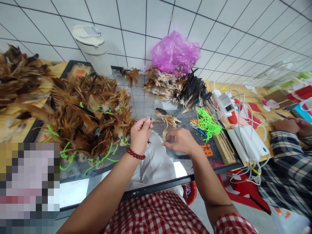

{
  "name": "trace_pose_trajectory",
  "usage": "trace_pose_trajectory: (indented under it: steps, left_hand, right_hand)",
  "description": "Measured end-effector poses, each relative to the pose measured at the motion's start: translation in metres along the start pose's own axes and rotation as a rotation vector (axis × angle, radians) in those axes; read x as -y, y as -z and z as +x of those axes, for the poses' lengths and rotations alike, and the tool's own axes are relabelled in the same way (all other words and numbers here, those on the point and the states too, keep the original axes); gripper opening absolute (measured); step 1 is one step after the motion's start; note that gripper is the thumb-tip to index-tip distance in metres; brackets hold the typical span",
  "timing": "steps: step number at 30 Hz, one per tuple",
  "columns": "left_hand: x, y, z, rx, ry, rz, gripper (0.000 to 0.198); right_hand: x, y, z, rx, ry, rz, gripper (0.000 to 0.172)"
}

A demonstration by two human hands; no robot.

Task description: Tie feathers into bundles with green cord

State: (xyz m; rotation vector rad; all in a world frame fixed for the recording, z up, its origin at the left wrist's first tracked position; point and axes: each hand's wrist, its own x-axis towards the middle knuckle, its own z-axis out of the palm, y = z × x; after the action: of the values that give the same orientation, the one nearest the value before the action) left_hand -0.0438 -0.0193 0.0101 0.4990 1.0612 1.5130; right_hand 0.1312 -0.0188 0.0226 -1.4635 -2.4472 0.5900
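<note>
My left hand (140, 134), with a red bead bracelet at the wrist, pinches the stems of a small bunch of brown feathers (168, 119) above the glass table top (146, 104). My right hand (179, 139) is closed on one of those feathers near its lower end. A big heap of brown feathers tied with green cords (90, 113) lies just left of my left hand. A bundle of loose green cords (207, 123) sits right of my right hand.
A cream tumbler (94, 47) and a pink plastic bag (175, 52) stand at the wall, with black and speckled feathers (180, 87) before the bag. White chargers and cables (243, 136) lie at right. Another person's hands and plaid sleeve (290, 143) work at far right.
</note>
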Motion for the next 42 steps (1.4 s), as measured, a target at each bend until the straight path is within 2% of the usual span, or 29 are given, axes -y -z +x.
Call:
trace_pose_trajectory:
  steps: [1,3,7,9,12,15,18,21,25,28,32,34,38,42]
  left_hand:
    - [0.001,0.0,-0.001,-0.004,0.008,0.006,0.025]
    - [0.003,-0.001,-0.002,0.004,0.012,0.03,0.025]
    - [0.007,-0.005,-0.008,0.054,0.009,0.052,0.025]
    - [0.008,-0.008,-0.012,0.108,0.076,0.004,0.026]
    - [0.007,-0.01,-0.016,0.199,0.211,-0.074,0.029]
    - [0.006,-0.01,-0.017,0.225,0.259,-0.09,0.028]
    - [0.005,-0.009,-0.017,0.204,0.264,-0.113,0.025]
    - [0.005,-0.008,-0.018,0.258,0.273,-0.139,0.022]
    - [0.007,-0.007,-0.019,0.326,0.28,-0.104,0.02]
    - [0.009,-0.008,-0.019,0.31,0.289,-0.093,0.024]
    - [0.007,-0.009,-0.018,0.25,0.315,-0.049,0.029]
    - [0.006,-0.009,-0.019,0.235,0.284,0.019,0.028]
    - [0.007,-0.007,-0.019,0.277,0.197,0.152,0.024]
    - [0.008,-0.005,-0.019,0.329,0.181,0.231,0.026]
  right_hand:
    - [0.001,0.0,0.0,0.023,0.008,0.017,0.016]
    - [0.002,0.001,0.001,-0.009,0.015,0.105,0.012]
    - [0.006,0.004,0.004,-0.257,0.051,0.373,0.013]
    - [0.009,0.005,0.005,-0.318,0.104,0.428,0.014]
    - [0.013,0.002,0.005,-0.326,0.173,0.444,0.015]
    - [0.016,-0.003,0.005,-0.311,0.204,0.476,0.015]
    - [0.016,-0.006,0.005,-0.349,0.106,0.553,0.018]
    - [0.011,-0.008,0.008,-0.381,-0.035,0.727,0.021]
    - [0.006,-0.008,0.011,-0.269,-0.026,0.947,0.028]
    - [0.007,-0.005,0.011,-0.241,0.025,0.911,0.024]
    - [0.01,0.001,0.007,-0.303,0.09,0.748,0.022]
    - [0.011,0.003,0.007,-0.343,0.126,0.662,0.021]
    - [0.011,0.002,0.007,-0.388,0.146,0.52,0.017]
    - [0.01,0.001,0.007,-0.411,0.172,0.493,0.012]
